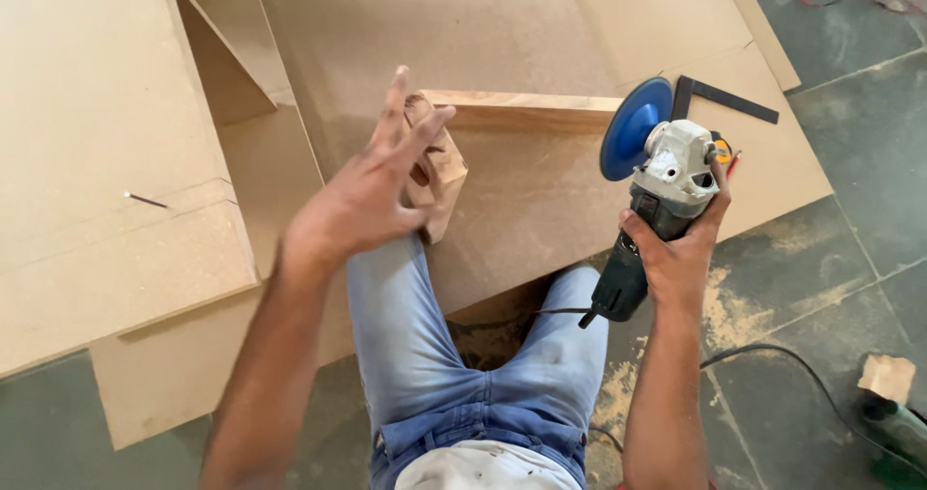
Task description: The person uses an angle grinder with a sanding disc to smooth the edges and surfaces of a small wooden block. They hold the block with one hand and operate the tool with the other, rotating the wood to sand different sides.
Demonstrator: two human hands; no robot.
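Grinder [664, 186] clamped in right hand [676, 253], disc clear of wood; left hand [372, 196] open-fingered, steadying carved block [439, 167] on knee.

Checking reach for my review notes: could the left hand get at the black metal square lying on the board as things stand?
Probably not easily: the left hand is on the wooden piece, and the square lies far right, behind the grinder in the right hand.

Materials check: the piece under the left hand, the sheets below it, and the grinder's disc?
Carved piece under the left hand: looks like raw solid wood, pale, unfinished. Sheets: likely fibreboard, uniform tan, matte, no grain showing. Grinder in the right hand: bare grey metal head, dark body; blue disc looks plastic, hard to confirm.
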